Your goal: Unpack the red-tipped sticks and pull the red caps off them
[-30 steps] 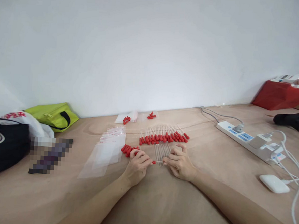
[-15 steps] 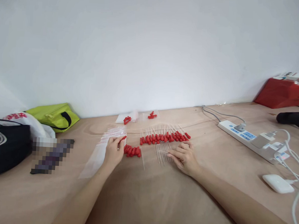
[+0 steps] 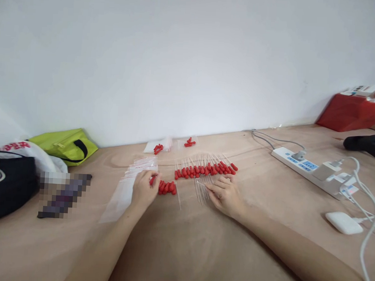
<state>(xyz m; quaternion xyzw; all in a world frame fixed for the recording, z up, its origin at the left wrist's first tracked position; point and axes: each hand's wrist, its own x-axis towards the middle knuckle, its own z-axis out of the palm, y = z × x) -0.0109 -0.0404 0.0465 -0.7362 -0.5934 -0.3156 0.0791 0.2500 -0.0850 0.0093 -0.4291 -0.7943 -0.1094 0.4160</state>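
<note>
Pinched in the fingers of my left hand (image 3: 145, 189) is a red rubber bulb (image 3: 152, 180), partly hidden by the fingertips. Just right of that hand lies a small row of loose red rubber bulbs (image 3: 167, 188). My right hand (image 3: 227, 196) grips a thin clear dropper tube (image 3: 200, 183), its end pointing left. Beneath it, several bare tubes (image 3: 200, 194) are spread on the table. Behind both hands, many droppers with red bulbs (image 3: 206, 170) lie side by side, bulbs toward me. A fan of clear zip bags (image 3: 118, 200) extends left of my left hand.
Two bags holding red bulbs (image 3: 158, 149) lie near the wall. At left are a black bag (image 3: 9, 189), a white plastic bag and a green pouch (image 3: 63, 145). A power strip (image 3: 296, 162), white cables, a white case (image 3: 344, 222) and a red box (image 3: 351, 112) occupy the right.
My left hand has turned slightly, so its fingers now cover more of the red bulb. The tube in my right hand has shifted a little left. The view has moved slightly.
</note>
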